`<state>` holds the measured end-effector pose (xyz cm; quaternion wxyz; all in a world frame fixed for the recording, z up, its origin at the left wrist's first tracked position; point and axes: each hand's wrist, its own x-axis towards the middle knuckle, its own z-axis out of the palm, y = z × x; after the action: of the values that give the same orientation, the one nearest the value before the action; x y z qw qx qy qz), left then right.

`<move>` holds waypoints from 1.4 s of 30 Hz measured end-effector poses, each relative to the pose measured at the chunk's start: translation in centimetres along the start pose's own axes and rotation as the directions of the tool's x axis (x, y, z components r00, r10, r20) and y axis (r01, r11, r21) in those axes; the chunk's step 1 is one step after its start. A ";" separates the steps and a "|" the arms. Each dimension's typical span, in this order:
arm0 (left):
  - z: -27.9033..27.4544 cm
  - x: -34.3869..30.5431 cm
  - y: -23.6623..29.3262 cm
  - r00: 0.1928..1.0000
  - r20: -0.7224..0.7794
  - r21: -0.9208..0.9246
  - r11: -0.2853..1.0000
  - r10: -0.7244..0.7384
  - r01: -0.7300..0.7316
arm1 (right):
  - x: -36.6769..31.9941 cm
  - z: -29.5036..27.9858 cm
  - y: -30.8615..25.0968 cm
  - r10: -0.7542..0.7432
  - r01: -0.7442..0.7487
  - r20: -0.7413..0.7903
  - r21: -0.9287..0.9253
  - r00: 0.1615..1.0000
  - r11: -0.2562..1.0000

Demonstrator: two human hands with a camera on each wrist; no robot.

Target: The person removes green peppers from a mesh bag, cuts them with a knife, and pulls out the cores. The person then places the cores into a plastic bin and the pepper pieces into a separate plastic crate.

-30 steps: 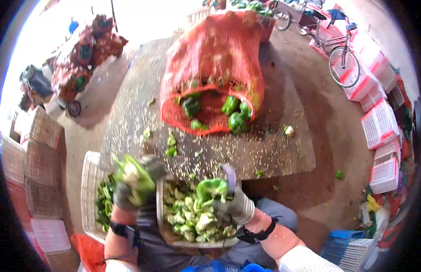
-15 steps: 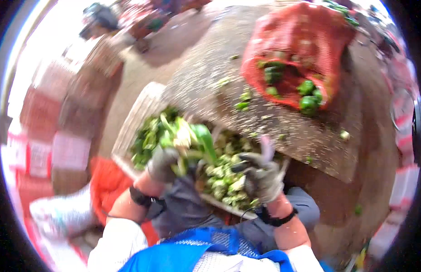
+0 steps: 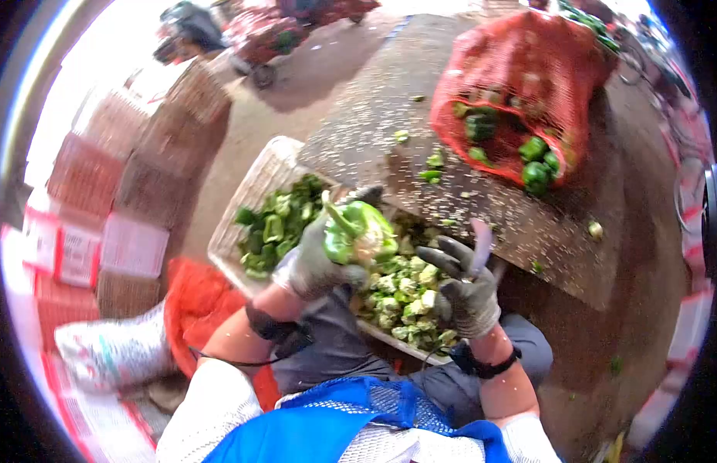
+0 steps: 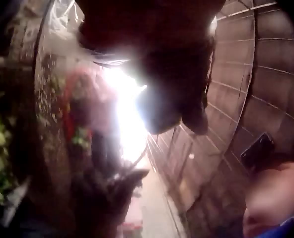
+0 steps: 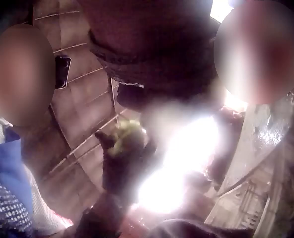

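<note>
In the head view my gloved left hand [image 3: 320,258] holds a cut-open green bell pepper [image 3: 360,233], its stem and pale seed core showing. My gloved right hand [image 3: 468,293] holds a small knife [image 3: 480,247] whose pale curved blade points up, fingers spread beside it; the handle is hidden. Below and between the hands, a crate [image 3: 397,351] holds pale green pepper cores [image 3: 404,297]. Left of it, another crate [image 3: 227,258] contains green pepper pieces [image 3: 277,224]. Both wrist views are dark and glare-filled; the right one shows blurred green pepper [image 5: 129,136] by the left hand.
Ahead stands a seed-strewn table [image 3: 358,139] bearing a red mesh sack [image 3: 520,69] with whole green peppers [image 3: 536,177] at its mouth. Stacked crates [image 3: 158,170] line the left side. A red net [image 3: 196,309] and a white sack [image 3: 115,347] lie near my left arm.
The head view has swung left and down. The pepper piece by my right hand is gone from there, and my left hand has moved toward the cores crate with its pepper.
</note>
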<state>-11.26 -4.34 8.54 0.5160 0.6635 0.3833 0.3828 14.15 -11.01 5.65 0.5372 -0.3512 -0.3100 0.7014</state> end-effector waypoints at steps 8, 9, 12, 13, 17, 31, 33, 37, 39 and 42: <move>12.4 6.7 -0.8 0.961 0.239 -0.262 0.944 -0.137 0.200 | 0.7 -4.4 -0.9 -0.014 0.004 -0.116 -0.084 0.993 0.996; 12.0 6.3 0.1 0.944 0.266 -0.252 0.930 -0.197 0.266 | 0.8 -4.8 -1.0 0.001 -0.003 -0.089 -0.022 0.996 1.000; 9.0 6.0 -0.3 0.900 0.355 0.293 0.885 0.252 -0.363 | 1.1 -5.3 -1.8 0.036 -0.041 -0.043 -0.114 0.998 0.993; 7.7 6.3 -0.3 0.813 0.445 0.422 0.713 0.375 -0.560 | 1.1 -5.2 -2.2 0.044 -0.050 -0.036 -0.188 0.998 0.981; 6.9 8.9 3.6 0.479 0.836 0.391 0.322 0.268 -0.862 | 1.6 -5.3 -1.6 0.102 -0.109 -0.048 -0.166 0.994 0.980; 10.6 5.9 -4.5 0.988 0.147 0.061 0.997 -0.052 0.044 | 1.1 -5.5 -0.3 0.093 -0.151 -0.226 -0.253 0.970 0.956; 10.7 6.5 -3.7 0.983 0.185 0.050 0.999 0.010 -0.019 | 1.3 -5.1 -0.8 0.099 -0.143 -0.208 -0.207 0.973 0.968; 10.8 6.6 -2.0 0.977 0.208 0.071 0.997 -0.040 0.025 | 1.5 -5.1 -0.7 0.072 -0.150 -0.256 -0.301 0.964 0.942; 11.4 6.3 -2.6 0.975 0.209 0.008 0.997 -0.081 0.081 | 2.0 -4.5 -0.3 -0.165 0.131 -0.251 -0.146 0.954 0.981; 11.9 6.0 -2.6 0.936 0.328 0.083 0.984 0.125 -0.160 | 1.5 -5.5 -1.3 0.037 -0.083 -0.271 -0.163 0.962 0.983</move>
<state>1.69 -3.19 4.64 0.5055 0.7703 0.2650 0.2844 19.10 -8.96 3.42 0.5199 -0.4969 -0.2838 0.6342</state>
